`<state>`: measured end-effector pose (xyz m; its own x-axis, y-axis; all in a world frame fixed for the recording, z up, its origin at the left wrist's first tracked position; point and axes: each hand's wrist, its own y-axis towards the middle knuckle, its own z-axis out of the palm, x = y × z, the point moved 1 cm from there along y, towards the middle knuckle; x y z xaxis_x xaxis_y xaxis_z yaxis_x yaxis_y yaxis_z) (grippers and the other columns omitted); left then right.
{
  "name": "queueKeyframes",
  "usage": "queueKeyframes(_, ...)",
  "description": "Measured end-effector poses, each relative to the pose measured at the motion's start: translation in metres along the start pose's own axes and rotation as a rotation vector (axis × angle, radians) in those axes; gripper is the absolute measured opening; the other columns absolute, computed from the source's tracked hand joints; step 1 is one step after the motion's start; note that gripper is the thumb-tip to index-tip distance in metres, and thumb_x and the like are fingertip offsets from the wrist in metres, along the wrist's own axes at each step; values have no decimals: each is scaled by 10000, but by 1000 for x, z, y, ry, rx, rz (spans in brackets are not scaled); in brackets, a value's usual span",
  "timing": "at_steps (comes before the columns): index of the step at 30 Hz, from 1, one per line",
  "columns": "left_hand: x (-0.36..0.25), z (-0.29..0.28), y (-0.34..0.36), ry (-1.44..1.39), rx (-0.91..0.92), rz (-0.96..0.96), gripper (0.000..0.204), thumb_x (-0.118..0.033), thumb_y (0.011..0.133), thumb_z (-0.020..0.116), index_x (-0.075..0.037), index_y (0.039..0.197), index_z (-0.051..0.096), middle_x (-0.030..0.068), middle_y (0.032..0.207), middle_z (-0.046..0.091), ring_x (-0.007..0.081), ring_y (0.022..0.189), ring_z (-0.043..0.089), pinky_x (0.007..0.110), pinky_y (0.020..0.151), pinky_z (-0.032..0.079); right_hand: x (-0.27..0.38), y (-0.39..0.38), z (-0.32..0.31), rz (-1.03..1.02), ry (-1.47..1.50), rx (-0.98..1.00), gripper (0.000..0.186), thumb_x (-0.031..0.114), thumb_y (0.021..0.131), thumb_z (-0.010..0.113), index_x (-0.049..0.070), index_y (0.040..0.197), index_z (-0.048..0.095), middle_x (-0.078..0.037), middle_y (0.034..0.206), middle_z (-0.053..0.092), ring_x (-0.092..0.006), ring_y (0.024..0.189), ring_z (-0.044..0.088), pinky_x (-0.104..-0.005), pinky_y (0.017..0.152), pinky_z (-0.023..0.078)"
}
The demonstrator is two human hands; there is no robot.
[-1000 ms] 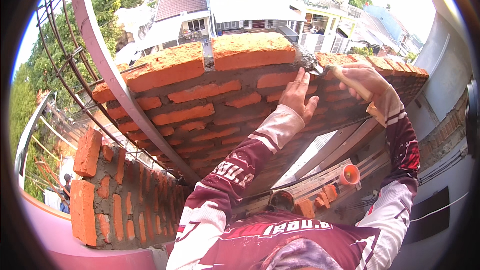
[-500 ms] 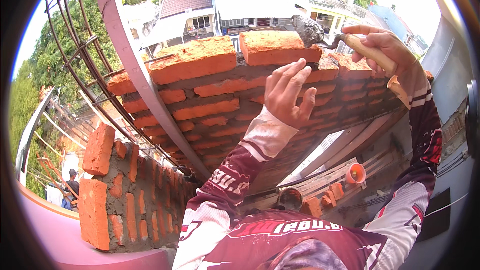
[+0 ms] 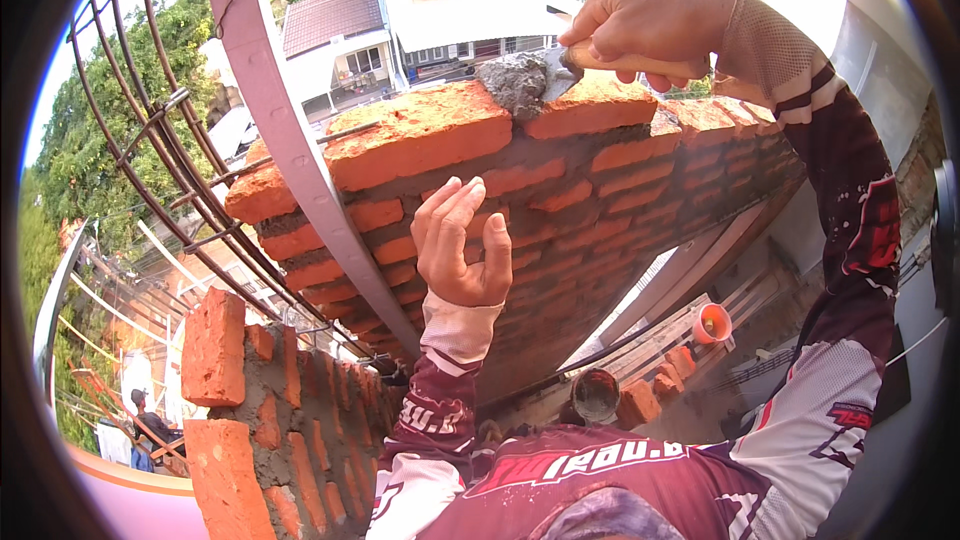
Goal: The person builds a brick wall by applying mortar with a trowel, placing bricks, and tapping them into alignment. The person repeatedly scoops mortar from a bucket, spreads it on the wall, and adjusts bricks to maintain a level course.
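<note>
My right hand grips a trowel by its wooden handle. The trowel's metal blade sits at the joint between two orange bricks on top of the wall. Wet grey mortar lies in a lump over that joint, against the blade. To its left is a long top brick; to its right is another brick. My left hand is raised in front of the wall face, fingers loosely spread, holding nothing and apart from the bricks.
A pale upright beam crosses the wall's left part, beside bent steel rebar. A second brick wall stands lower left. Below are a dark bucket, an orange bucket and loose bricks. A person is far below left.
My right hand has moved left with the trowel, bringing its mortar down onto the joint between the top bricks. My left hand has moved left and lower, away from the top bricks.
</note>
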<state>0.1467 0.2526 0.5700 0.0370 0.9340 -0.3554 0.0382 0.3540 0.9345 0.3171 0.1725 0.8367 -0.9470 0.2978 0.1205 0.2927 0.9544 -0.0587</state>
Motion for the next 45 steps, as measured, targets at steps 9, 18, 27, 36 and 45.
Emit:
queueKeyframes(9,8,-9,-2,-91,18,-33,278,-54,871,698,-13,1146,698,128,1126,730,347,1138,657,435,998,499,15,-24,6,-471,-545,-342,341,218,1013,558,8,1220,728,-177,1104,718,-313,966,706,-404,888,554)
queueKeyframes(18,6,-4,-6,-203,58,-56,266,-47,861,713,-19,1126,698,120,1099,732,341,1112,667,427,986,502,7,-55,19,-167,-399,-457,382,159,925,608,0,1267,666,-198,1149,700,-379,1072,644,-451,970,499)
queueKeyframes(27,7,-17,-46,-274,95,-163,271,-30,833,728,-20,1103,707,127,1073,739,338,1062,692,421,959,503,-28,-65,80,-151,-407,-512,311,141,891,652,-4,1167,645,-172,939,641,-359,815,672,-472,760,537)
queueKeyframes(36,6,-21,-101,-339,224,-410,234,-46,859,723,-4,1089,713,137,1047,742,318,1032,698,396,938,510,-15,-67,147,-185,-1040,-563,555,82,864,615,-49,1402,569,-117,1011,630,-198,805,671,-306,669,544)
queueKeyframes(45,15,-21,-127,-364,347,-616,207,-84,896,720,-12,1090,718,127,1058,752,287,1012,701,379,942,519,-47,-75,133,-335,-1034,-674,422,102,929,617,35,1346,637,-84,925,666,-198,769,639,-309,626,530)
